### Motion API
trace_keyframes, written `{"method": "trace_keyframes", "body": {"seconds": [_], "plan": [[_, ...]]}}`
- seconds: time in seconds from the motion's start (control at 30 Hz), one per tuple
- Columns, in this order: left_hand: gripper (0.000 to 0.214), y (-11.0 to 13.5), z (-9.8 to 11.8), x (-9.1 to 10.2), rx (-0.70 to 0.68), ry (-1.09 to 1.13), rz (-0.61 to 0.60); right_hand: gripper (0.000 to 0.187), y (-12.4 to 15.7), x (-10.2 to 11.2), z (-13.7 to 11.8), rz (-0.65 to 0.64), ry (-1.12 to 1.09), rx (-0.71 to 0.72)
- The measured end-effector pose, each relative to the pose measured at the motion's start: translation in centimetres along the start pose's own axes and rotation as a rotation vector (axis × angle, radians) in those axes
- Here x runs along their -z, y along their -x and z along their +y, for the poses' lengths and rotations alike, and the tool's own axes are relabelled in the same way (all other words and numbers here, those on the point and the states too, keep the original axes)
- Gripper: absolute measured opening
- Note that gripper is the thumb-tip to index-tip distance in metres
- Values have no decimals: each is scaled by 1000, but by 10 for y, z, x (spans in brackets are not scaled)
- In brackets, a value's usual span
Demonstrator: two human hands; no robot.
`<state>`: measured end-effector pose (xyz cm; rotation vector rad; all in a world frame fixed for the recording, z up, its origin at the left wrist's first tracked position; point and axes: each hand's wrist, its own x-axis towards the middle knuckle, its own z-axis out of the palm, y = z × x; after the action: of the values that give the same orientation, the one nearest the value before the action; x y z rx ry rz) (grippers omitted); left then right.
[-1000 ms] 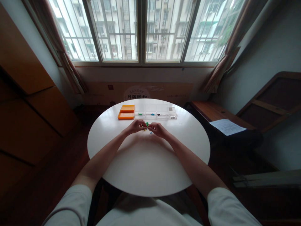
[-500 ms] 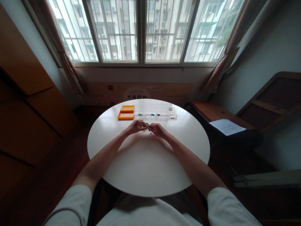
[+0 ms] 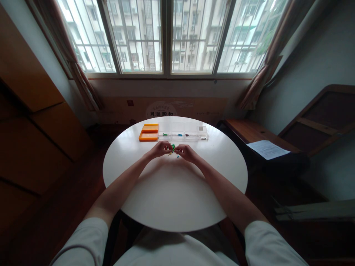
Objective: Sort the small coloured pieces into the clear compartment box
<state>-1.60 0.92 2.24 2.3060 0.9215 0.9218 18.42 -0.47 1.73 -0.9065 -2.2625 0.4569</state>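
Note:
My left hand [image 3: 159, 149] and my right hand [image 3: 186, 152] meet over the middle of the round white table [image 3: 174, 192], fingers curled in a pinch. Between the fingertips sits a small cluster of tiny coloured pieces [image 3: 173, 147], green, blue and yellowish; both hands touch it. I cannot make out exactly which piece each hand grips. Behind the hands lies a clear compartment box [image 3: 184, 134] with a few small coloured bits in separate cells, and an orange lid or tray [image 3: 149, 132] at its left end.
A barred window [image 3: 169, 37] fills the wall ahead, with curtains at both sides. A wooden bench with a sheet of paper [image 3: 267, 149] stands to the right. Wooden cabinets line the left wall.

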Motion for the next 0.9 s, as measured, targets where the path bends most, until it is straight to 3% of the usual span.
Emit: {"method": "trace_keyframes", "body": {"seconds": [0.9], "plan": [[19, 0, 1, -1, 9, -9, -15, 21, 1, -1, 3, 8, 38, -9]]}}
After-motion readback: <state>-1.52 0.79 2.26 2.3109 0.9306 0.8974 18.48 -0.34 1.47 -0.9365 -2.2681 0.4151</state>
